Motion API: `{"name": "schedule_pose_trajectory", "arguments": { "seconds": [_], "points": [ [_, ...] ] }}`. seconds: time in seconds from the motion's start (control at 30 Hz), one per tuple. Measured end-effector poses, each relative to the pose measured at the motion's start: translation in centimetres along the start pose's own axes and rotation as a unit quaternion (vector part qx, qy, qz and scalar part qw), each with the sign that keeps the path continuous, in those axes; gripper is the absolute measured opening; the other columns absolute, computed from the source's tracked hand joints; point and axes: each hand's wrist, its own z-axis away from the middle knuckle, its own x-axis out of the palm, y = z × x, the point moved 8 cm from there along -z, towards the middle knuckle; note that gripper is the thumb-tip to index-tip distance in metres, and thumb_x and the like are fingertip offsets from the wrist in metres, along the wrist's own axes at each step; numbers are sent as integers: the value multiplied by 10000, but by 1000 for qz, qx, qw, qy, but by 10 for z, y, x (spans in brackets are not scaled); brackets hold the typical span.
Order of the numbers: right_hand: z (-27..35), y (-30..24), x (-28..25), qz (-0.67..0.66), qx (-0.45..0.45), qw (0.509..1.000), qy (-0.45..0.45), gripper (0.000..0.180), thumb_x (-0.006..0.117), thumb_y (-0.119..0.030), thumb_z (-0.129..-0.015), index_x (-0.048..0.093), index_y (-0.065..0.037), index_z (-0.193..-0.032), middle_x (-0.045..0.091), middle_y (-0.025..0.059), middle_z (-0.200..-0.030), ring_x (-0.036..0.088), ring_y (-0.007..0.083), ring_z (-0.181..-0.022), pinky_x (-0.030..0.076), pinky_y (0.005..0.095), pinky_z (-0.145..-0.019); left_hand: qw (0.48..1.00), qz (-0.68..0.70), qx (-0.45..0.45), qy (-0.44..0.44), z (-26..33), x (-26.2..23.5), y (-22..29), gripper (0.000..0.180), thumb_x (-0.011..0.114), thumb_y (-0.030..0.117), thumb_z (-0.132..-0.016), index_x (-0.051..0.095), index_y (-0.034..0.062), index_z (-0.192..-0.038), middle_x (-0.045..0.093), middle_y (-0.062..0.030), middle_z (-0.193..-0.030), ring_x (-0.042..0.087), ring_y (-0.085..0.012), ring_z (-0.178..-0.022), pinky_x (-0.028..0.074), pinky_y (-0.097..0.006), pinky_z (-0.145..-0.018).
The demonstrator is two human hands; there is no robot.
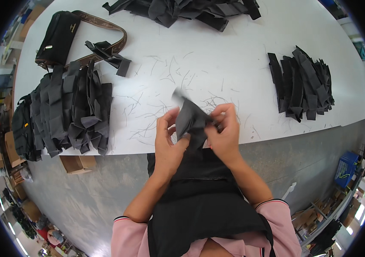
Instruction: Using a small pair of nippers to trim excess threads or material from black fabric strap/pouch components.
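We hold our left forearm [148, 195] and right forearm [251, 182] slanting inward from the lower part of the frame. Our left hand [168, 145], just left of centre, curls its fingers, thumb angled rightward; our right hand [226, 138], right of centre, bends its fingers in toward the thumb.

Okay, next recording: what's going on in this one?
A person holds a dark grey fabric piece in their left hand and right hand, above the near part of a white table. Similar strips lie in a left pile, a right pile and a far pile. Loose dark threads are scattered between them.
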Motion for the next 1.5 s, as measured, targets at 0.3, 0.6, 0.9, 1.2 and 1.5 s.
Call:
{"name": "schedule_pose_trajectory", "arguments": {
  "seconds": [0.3,0.6,0.9,1.2,1.5],
  "points": [
    [-7,19,12,-17,95,992,-80,197,635,-21,-790,460,-48,-875,529,-4,-735,449,29,-644,351,195,-550,986,127,-104,-11,8,7,-19,522,579,-43,-675,406,31,-1162,486,-57,-1013,479,-118,-931,422,-261,-814],
    [31,-52,-16,289,-161,943,-38,343,685,-20,-737,577,-67,-1059,565,43,-835,543,146,-632,437,260,-548,979,158,-121,32,6,-2,-24,483,553,-59,-676,449,-4,-1144,510,-76,-1047,500,-130,-924,428,-260,-812],
    [46,-62,5,460,-257,841,-127,326,689,-48,-670,631,-66,-990,534,35,-791,527,186,-557,392,291,-479,987,126,-89,46,7,0,-21,612,549,-73,-664,406,-27,-1257,461,-91,-1087,511,-161,-935,450,-282,-788],
    [53,-62,11,523,-264,799,-134,333,711,-40,-649,640,-40,-974,532,53,-737,518,209,-535,399,302,-474,986,132,-84,55,9,1,-23,504,563,-76,-684,430,-4,-1164,488,-78,-1045,500,-132,-928,450,-265,-765],
    [38,-58,-9,357,-145,915,-122,240,667,-74,-734,598,-58,-964,515,68,-803,542,234,-537,417,318,-462,964,212,-157,39,10,0,-39,592,558,-81,-680,410,-25,-1250,437,-90,-1135,509,-153,-953,460,-279,-757]
  ]
}}
